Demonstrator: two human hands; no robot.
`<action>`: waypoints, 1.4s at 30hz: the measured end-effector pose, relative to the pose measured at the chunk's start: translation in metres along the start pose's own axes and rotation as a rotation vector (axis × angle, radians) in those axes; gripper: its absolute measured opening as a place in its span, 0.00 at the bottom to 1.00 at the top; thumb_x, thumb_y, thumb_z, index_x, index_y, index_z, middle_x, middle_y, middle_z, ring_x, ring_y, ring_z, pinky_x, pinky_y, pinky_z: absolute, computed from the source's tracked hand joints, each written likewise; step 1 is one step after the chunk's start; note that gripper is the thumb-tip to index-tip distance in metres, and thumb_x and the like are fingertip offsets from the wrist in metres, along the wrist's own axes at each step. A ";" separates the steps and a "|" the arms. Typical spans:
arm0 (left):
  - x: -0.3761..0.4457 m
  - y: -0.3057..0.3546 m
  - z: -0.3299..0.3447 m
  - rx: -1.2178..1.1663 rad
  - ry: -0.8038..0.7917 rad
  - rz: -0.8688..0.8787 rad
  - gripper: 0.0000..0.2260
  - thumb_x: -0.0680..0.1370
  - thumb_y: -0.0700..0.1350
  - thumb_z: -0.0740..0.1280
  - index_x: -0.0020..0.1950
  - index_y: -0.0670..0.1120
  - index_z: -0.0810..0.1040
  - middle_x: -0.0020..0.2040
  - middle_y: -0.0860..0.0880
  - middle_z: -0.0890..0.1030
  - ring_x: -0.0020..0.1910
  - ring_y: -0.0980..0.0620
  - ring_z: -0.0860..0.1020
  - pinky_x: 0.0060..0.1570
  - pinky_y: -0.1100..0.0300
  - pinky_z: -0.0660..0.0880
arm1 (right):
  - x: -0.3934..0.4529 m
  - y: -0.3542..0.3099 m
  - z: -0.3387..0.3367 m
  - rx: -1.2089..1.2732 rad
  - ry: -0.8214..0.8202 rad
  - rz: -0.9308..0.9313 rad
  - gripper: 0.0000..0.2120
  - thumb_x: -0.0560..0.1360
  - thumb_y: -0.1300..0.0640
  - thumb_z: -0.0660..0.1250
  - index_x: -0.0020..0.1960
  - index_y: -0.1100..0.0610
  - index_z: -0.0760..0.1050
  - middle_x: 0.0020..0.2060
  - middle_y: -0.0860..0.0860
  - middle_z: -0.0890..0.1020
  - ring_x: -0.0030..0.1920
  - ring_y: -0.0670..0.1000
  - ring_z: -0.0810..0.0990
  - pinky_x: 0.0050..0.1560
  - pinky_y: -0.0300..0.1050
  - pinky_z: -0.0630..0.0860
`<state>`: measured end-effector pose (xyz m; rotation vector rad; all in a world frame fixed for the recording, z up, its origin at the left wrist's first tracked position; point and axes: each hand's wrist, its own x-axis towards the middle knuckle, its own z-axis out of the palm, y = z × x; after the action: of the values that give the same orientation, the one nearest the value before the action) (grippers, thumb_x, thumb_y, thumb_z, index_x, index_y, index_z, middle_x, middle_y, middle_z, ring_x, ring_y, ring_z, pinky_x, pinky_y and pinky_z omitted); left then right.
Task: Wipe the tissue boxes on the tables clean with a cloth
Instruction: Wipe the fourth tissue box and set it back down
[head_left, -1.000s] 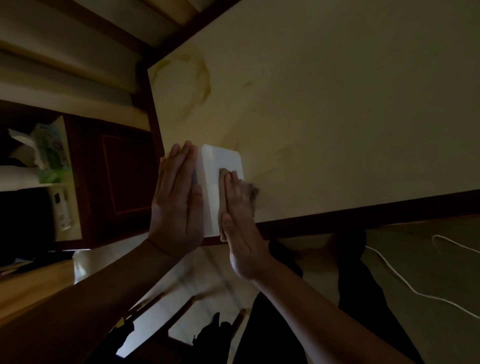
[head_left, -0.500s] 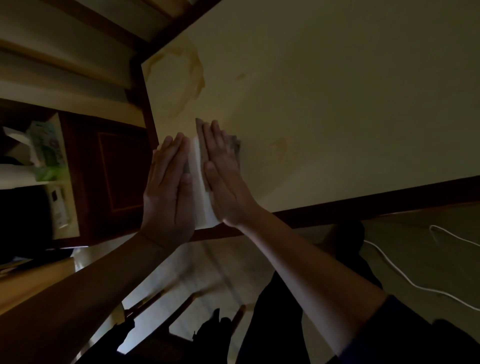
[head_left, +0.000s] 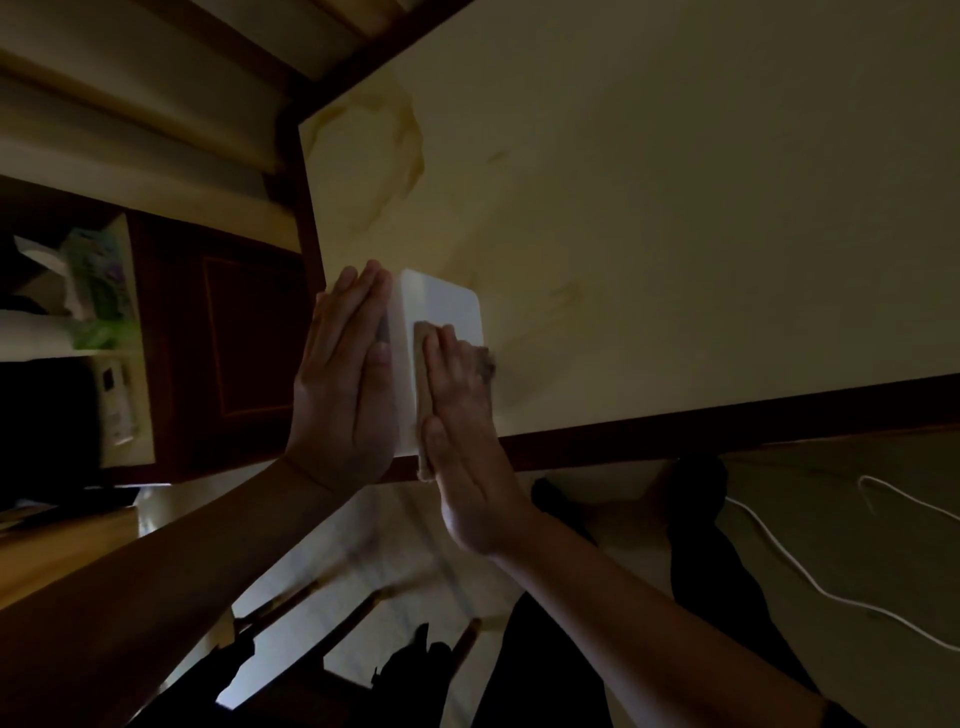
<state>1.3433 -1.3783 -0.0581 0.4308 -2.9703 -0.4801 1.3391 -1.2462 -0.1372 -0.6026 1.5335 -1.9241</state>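
Right forearm: comes in from the lower right, bare, with a dark sleeve edge just showing at the bottom of the view.
Left forearm: comes in from the lower left, bare and in shadow.
Chair (head_left: 332, 618): dark frame with thin rails, below the near edge of the table, blurred.
Cable (head_left: 795, 566): thin white line on the floor at the right, well apart from the hands.
Right hand (head_left: 462, 441): lies flat on the near part of the box's top face, fingers straight and pressed together, pointing away from the person.
Cloth (head_left: 423, 395): a tan strip trapped under the right hand; its edge shows along the thumb side and a corner hangs past the near edge of the table.
Left hand (head_left: 343, 384): flat against the left side of the box, fingers straight and pressed together, thumb lying alongside them.
Tissue box (head_left: 447, 306): white with rounded corners, at the near left corner of the table, between the two hands.
Table (head_left: 675, 234): pale cream top with faint brownish rings, framed in dark wood.
Cabinet (head_left: 228, 348): dark red-brown door panel, left of the table.
Shelf items: a green and white packet (head_left: 98, 291) sits far left, too dim to read.
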 end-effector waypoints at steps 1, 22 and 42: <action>0.000 0.000 0.000 -0.007 -0.002 0.000 0.23 0.85 0.42 0.52 0.78 0.33 0.67 0.79 0.39 0.67 0.81 0.40 0.63 0.80 0.41 0.57 | 0.006 -0.003 0.003 -0.009 0.003 -0.049 0.29 0.86 0.58 0.47 0.85 0.64 0.48 0.86 0.56 0.49 0.85 0.56 0.41 0.82 0.69 0.41; -0.002 0.000 -0.001 -0.039 -0.001 -0.028 0.22 0.85 0.39 0.53 0.78 0.35 0.67 0.80 0.40 0.66 0.82 0.42 0.61 0.79 0.36 0.58 | 0.014 0.021 0.001 0.047 0.081 0.199 0.27 0.89 0.52 0.46 0.86 0.48 0.42 0.82 0.31 0.42 0.84 0.43 0.39 0.83 0.66 0.46; -0.002 0.002 -0.001 -0.066 0.011 -0.050 0.21 0.86 0.40 0.53 0.78 0.35 0.68 0.80 0.41 0.67 0.82 0.44 0.62 0.79 0.37 0.59 | 0.048 0.022 -0.012 -0.030 0.053 0.130 0.27 0.89 0.53 0.45 0.86 0.56 0.45 0.86 0.48 0.46 0.85 0.47 0.40 0.83 0.64 0.42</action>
<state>1.3451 -1.3758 -0.0570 0.5002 -2.9298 -0.5763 1.3007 -1.2743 -0.1624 -0.4562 1.5962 -1.8358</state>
